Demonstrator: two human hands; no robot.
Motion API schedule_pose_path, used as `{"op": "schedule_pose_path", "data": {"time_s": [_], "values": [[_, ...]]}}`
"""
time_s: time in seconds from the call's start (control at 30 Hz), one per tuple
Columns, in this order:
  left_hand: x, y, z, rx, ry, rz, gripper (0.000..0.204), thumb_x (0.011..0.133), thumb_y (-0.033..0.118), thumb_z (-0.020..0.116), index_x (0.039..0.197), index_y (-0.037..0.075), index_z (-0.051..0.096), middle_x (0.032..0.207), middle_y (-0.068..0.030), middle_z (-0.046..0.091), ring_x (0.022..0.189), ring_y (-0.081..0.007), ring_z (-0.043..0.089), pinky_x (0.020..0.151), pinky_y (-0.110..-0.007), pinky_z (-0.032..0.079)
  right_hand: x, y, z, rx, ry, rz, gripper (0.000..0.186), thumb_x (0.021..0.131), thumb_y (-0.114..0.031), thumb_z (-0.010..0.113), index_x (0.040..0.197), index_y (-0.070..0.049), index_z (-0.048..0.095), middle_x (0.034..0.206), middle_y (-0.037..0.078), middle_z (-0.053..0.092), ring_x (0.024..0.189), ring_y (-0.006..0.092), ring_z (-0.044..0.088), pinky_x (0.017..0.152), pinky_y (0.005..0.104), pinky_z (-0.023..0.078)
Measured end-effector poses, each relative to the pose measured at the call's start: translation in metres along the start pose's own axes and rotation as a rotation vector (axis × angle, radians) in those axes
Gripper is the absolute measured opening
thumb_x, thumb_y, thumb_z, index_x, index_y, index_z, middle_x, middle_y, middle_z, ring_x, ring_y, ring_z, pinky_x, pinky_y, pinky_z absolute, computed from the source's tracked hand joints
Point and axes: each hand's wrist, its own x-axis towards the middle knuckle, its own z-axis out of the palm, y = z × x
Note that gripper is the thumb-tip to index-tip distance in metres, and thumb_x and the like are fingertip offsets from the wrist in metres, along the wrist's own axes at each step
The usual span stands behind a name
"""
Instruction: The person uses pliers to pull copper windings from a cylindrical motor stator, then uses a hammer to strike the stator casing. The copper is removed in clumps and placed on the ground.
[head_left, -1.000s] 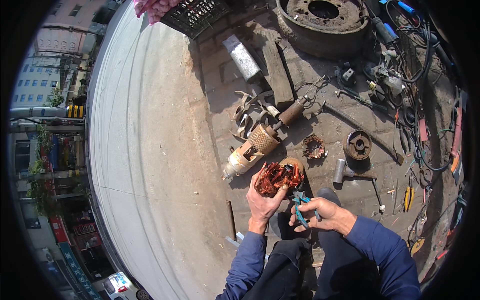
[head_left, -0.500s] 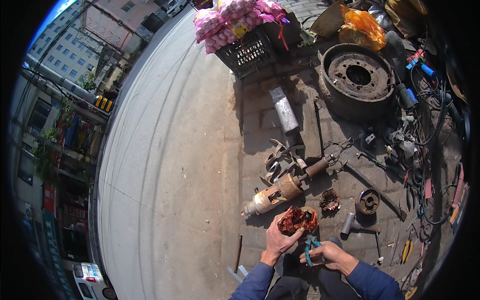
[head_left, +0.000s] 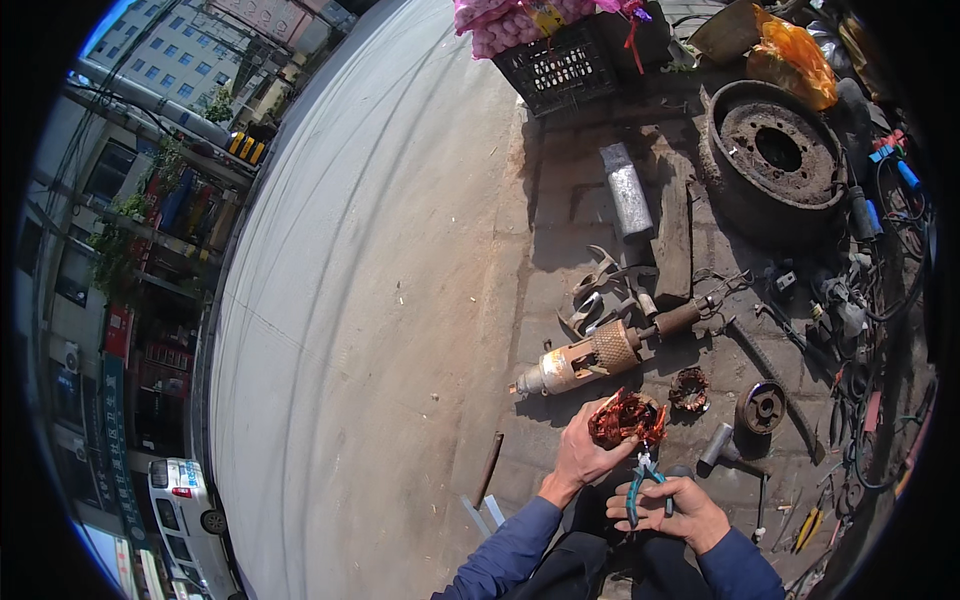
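Observation:
My left hand [head_left: 582,455] is closed around a motor stator [head_left: 622,418] with loose reddish copper windings, held above my lap. My right hand [head_left: 695,510] grips a pair of pliers [head_left: 636,492] with teal handles, its fingers loosely around them. The plier jaws point up at the lower edge of the windings; whether they bite a wire is too small to tell. A second, smaller ring of copper windings [head_left: 689,389] lies on the paving just beyond. Left of it rests a rusty power tool [head_left: 575,365] with a knurled collar.
To the right lie a hammer [head_left: 718,445], a round metal rotor [head_left: 762,408] and yellow-handled pliers [head_left: 808,530]. Farther off stand a wheel rim [head_left: 715,170], a wooden block [head_left: 673,230] and a black crate [head_left: 560,75] under pink sacks. Tangled cables line the right side; a road runs left.
The view has shifted, so the scene sits farther right and higher. My right hand has brought the pliers up against the windings, with their handles spread wider.

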Motion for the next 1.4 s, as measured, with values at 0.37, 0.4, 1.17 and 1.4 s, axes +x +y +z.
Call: {"op": "schedule_pose_path", "data": {"time_s": [0.37, 0.4, 1.17, 1.4], "values": [[0.000, -0.022, 0.011, -0.145, -0.015, -0.054, 0.061, 0.083, 0.016, 0.093, 0.136, -0.003, 0.068, 0.120, -0.0138, 0.079, 0.106, -0.0223, 0.079, 0.096, -0.035, 0.061, 0.027, 0.033, -0.030, -1.396, 0.601, -0.687, 0.020, 0.105, -0.020, 0.068, 0.104, -0.002, 0.059, 0.081, 0.019, 0.066, 0.068, 0.0452, 0.065, 0.061, 0.0473, 0.052], [0.001, -0.023, 0.011, -0.173, -0.034, -0.061, 0.063, 0.084, 0.015, 0.093, 0.138, -0.004, 0.067, 0.122, -0.0136, 0.079, 0.107, -0.0207, 0.078, 0.098, -0.035, 0.060, 0.029, 0.032, -0.033, -1.421, 0.609, -0.757, 0.019, 0.102, -0.017, 0.068, 0.105, -0.001, 0.059, 0.086, 0.024, 0.068, 0.076, 0.0516, 0.065, 0.068, 0.0517, 0.054], [-0.026, 0.026, 0.031, 0.128, -0.021, 0.132, 0.103, 0.082, 0.014, 0.090, 0.168, 0.004, 0.034, 0.167, -0.0361, 0.028, 0.155, -0.0488, 0.038, 0.126, -0.053, 0.037, -0.061, -0.053, 0.036, -2.321, 0.805, -1.018, 0.008, 0.068, -0.006, 0.071, 0.071, 0.000, 0.073, 0.070, 0.022, 0.072, 0.067, 0.0406, 0.073, 0.069, 0.0510, 0.051], [-0.012, 0.056, 0.032, 0.518, -0.094, 0.068, 0.088, 0.077, 0.023, 0.095, 0.153, 0.003, 0.055, 0.163, -0.0359, 0.032, 0.152, -0.0520, 0.037, 0.124, -0.058, 0.038, -0.063, -0.053, 0.019, -2.325, 0.641, -1.248, 0.012, 0.074, -0.014, 0.073, 0.069, -0.006, 0.064, 0.064, 0.013, 0.063, 0.067, 0.0359, 0.059, 0.080, 0.0458, 0.045]]}}
